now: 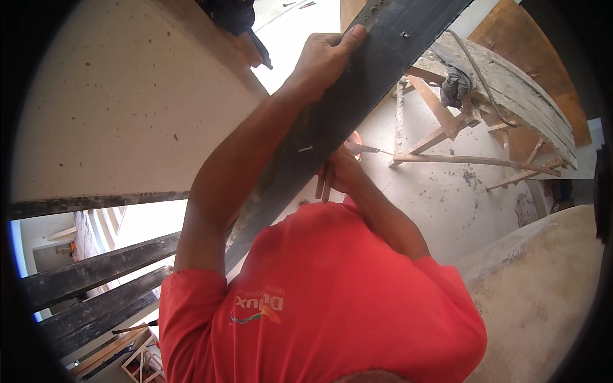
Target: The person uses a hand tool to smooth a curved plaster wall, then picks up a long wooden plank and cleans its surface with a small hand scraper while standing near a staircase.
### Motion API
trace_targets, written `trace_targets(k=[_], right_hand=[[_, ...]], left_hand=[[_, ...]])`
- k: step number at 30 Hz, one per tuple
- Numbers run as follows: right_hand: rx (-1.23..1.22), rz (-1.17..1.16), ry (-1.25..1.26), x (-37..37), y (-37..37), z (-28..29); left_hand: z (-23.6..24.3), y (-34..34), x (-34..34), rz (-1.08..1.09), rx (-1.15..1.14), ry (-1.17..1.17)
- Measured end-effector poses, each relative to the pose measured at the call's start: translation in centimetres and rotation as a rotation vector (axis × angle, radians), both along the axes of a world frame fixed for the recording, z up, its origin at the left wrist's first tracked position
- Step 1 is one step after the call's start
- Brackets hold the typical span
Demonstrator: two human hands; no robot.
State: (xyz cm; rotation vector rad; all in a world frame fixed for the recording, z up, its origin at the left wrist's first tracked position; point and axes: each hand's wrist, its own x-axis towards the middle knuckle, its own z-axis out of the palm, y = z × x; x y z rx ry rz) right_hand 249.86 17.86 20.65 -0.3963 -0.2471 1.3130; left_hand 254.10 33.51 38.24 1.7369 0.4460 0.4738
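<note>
A long black beam (332,108) with a flat face, grey smears and dust runs slantwise in front of me, from lower left to upper right. My left hand (322,60) grips its left edge, thumb on the face and the other fingers mostly hidden. Below the beam's right edge, my right hand (345,170) is closed and partly covered by it. Two narrow brown pieces (325,182) show beside that hand; whether they are handles or fingers is unclear. A thin grey pointed blade (365,149) juts out just right of it, by something orange (355,136).
A wide pale speckled panel (128,108) fills the upper left, with dark bars (102,262) below it. At right stand a rough wooden trestle (472,159) and a plank-topped bench with a grey rag (454,86). A pale curved surface (536,287) lies lower right.
</note>
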Motion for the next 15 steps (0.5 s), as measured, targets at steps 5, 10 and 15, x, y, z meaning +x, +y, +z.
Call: trace_targets(k=[5, 10, 15], right_hand=[[-0.040, -0.001, -0.031, 0.6, 0.5, -0.5], [-0.052, 0.058, -0.075, 0.0, 0.5, -1.2], [-0.037, -0.165, -0.064, 0.9, 0.0, -0.3]], left_hand=[[0.0, 0.0, 0.0, -0.007, -0.004, 0.017], [0.4, -0.1, 0.0, 0.005, -0.010, 0.023], [0.8, 0.5, -0.2, 0.009, 0.020, 0.076]])
